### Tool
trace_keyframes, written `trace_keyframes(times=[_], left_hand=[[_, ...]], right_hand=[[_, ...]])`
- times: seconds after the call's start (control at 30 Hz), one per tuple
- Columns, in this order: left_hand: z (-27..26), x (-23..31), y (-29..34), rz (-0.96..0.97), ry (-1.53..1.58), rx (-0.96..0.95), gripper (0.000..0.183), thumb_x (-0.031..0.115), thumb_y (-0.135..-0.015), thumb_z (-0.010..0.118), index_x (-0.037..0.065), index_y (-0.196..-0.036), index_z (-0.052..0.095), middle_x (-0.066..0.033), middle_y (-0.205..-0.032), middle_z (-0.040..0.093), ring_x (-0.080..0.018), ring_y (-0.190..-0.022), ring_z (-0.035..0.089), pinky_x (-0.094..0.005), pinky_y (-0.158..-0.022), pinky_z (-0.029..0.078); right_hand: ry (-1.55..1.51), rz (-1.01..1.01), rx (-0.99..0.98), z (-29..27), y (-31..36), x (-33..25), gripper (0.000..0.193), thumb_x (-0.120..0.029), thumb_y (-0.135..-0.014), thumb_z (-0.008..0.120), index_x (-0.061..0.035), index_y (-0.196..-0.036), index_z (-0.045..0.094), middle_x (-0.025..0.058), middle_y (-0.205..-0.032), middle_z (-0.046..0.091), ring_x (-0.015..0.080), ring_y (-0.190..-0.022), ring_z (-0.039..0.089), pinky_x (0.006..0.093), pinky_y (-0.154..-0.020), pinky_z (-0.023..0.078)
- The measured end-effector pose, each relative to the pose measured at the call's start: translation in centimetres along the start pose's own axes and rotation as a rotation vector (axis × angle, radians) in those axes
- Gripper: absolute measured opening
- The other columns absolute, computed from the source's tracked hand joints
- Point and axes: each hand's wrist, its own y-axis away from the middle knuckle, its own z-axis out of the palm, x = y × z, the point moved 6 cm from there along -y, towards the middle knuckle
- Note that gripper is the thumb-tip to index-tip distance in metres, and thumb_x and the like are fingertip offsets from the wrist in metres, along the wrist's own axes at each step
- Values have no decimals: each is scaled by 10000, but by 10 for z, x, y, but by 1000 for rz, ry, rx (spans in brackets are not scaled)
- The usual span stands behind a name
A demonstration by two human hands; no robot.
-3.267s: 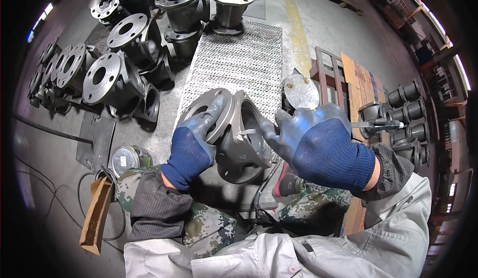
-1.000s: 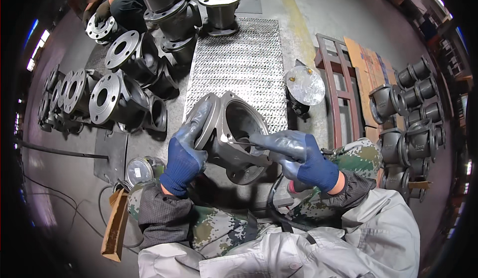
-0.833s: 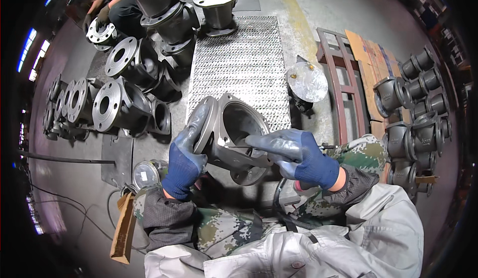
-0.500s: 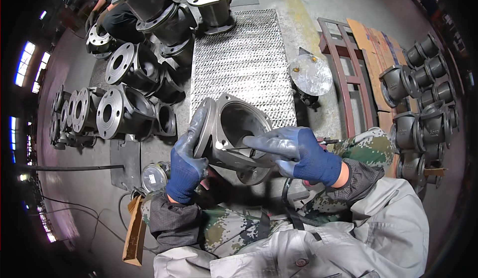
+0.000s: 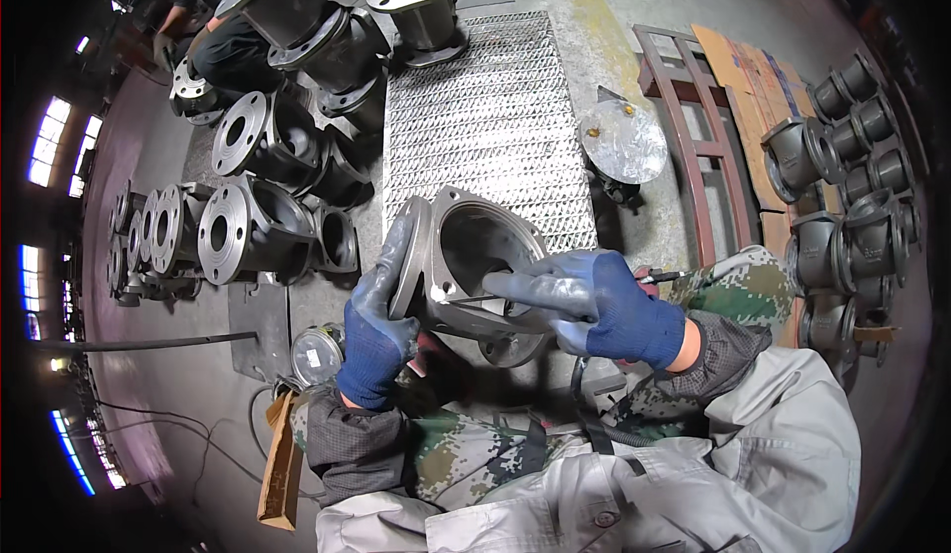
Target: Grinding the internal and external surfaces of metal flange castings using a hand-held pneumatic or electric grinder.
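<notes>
A grey cast-metal valve body (image 5: 458,301) is tilted in front of me, its wide square-flanged opening facing up. My left hand (image 5: 381,325), in a blue glove with a grey coated palm, grips its round flange at the left. My right hand (image 5: 599,305), gloved alike, is closed at the opening's near right edge, with the index finger stretched over the bore. A thin dark sliver, perhaps a slim rod, shows beneath its fingertips; what it is I cannot make out. The valve body hides the left fingertips in part.
More flanged valve bodies (image 5: 226,234) stand at left, some stacked. Ahead lies a metal grating (image 5: 475,107); right of it are a round metal-topped stand (image 5: 624,144) and a red-brown frame (image 5: 705,147). Valve bodies (image 5: 822,251) line the right. A co-worker's hand (image 5: 163,50) shows far left.
The view has shifted slightly, so the surroundings sit a little differently. Both hands and the valve body keep nearly the same pose.
</notes>
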Motion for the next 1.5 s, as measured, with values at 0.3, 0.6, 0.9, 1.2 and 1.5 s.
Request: trace_keyframes(times=[0.3,0.6,0.9,1.2,1.5], left_hand=[[-1,-5,2,44,-90,47,780,-98,-557,477,-15,-1332,490,-215,-1215,562,-313,-1141,532,-324,-968,402],[-1,0,1,98,-111,104,727,-72,-580,508,21,-1300,542,-227,-1038,627,-352,-944,636,-345,-853,492],[-2,-1,2,104,-169,101,717,-72,-582,521,22,-1292,550,-229,-1034,629,-355,-946,637,-343,-851,491],[-1,-1,2,106,-162,82,741,-79,-573,545,24,-1307,537,-230,-1073,625,-357,-988,630,-348,-855,490],[3,3,6,19,5,20,871,-176,-575,523,18,-1417,415,-182,-1317,550,-231,-1185,549,-308,-983,426]], right_hand=[[37,-3,2,-1,0,6,585,27,-703,594,-193,-1245,621,94,-921,674,272,-747,662,337,-683,547],[62,19,-19,0,-2,3,601,39,-680,579,-165,-1244,622,124,-932,675,285,-758,659,346,-696,540],[105,-24,-17,-2,-2,-7,642,46,-640,571,-139,-1253,617,143,-936,669,310,-762,651,360,-718,533],[113,1,13,1,-1,7,622,63,-668,534,-120,-1258,609,133,-861,655,281,-709,636,357,-672,518],[-242,337,253,12,-12,19,447,-339,-868,667,-20,-1175,599,179,-981,663,245,-848,673,327,-744,529]])
